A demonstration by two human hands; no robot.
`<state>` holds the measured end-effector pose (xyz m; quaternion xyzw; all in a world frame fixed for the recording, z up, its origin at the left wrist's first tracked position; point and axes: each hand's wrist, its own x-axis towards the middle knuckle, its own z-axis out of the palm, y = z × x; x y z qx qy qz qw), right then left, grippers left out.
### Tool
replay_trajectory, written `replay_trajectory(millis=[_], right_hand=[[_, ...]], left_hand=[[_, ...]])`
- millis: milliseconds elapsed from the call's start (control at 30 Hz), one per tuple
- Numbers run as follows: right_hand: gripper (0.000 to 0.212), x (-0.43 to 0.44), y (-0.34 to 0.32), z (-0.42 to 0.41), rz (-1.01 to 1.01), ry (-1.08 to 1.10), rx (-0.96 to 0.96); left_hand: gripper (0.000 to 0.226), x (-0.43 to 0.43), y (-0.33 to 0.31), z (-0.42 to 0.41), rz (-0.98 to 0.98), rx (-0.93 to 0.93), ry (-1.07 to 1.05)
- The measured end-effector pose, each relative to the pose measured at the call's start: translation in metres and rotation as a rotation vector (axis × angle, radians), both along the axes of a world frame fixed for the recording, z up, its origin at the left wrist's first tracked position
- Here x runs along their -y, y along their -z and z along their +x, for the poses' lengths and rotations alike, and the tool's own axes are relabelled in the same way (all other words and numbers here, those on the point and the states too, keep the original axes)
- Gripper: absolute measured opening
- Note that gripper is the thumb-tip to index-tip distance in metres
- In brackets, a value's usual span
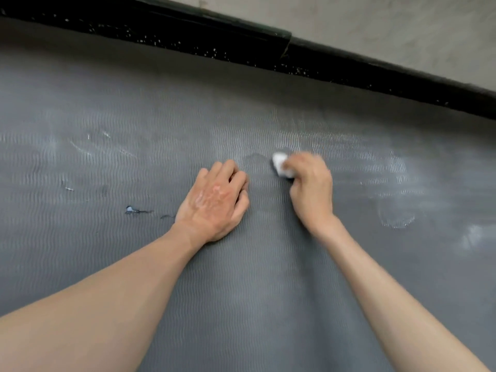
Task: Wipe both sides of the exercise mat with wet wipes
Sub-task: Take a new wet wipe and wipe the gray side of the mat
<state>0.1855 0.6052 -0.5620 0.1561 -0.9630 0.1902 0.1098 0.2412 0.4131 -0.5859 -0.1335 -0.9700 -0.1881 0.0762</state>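
While the left hand [214, 202] is resting relaxed and empty on the grey ribbed foam exercise mat [241, 291], the right hand [311, 189] is clutching a crumpled white wet wipe [280, 164] (blurred). The wipe is touching the mat.

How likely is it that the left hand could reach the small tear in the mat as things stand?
Probably yes: the left hand rests on the mat close beside the tear, with only bare mat between them.
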Motion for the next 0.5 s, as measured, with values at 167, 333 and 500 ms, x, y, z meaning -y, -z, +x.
replay_trajectory(millis=[167, 333, 500], right_hand=[[0.027, -0.008, 0.0, 0.008, -0.017, -0.077, -0.007], [0.041, 0.021, -0.001, -0.113, -0.012, 0.007, 0.032], [0.035, 0.001, -0.002, -0.067, 0.041, -0.124, -0.035]], left_hand=[[0.022, -0.001, -0.001, 0.002, -0.018, 0.028, -0.007], [0.022, 0.0, 0.0, 0.001, -0.034, 0.034, -0.02], [0.023, -0.001, -0.002, 0.001, -0.039, 0.052, -0.007]])
